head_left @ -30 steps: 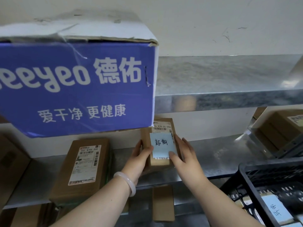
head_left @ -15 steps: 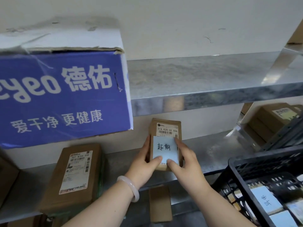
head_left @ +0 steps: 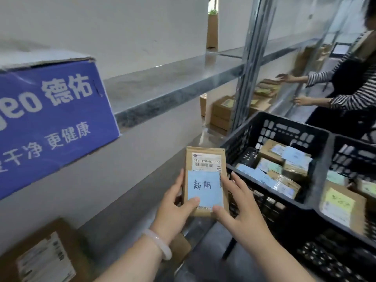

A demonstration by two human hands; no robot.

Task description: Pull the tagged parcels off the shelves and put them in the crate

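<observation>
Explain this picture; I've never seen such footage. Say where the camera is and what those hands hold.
No machine here: a camera on a person's head looks forward and down, so the arms below are the wearer's own. The left hand and right hand hold a small brown cardboard parcel with a blue sticky note on its front. To its right stands a black plastic crate holding similar tagged parcels. A big blue cardboard box sits on the upper grey metal shelf. A second person in striped sleeves reaches into shelves farther along.
</observation>
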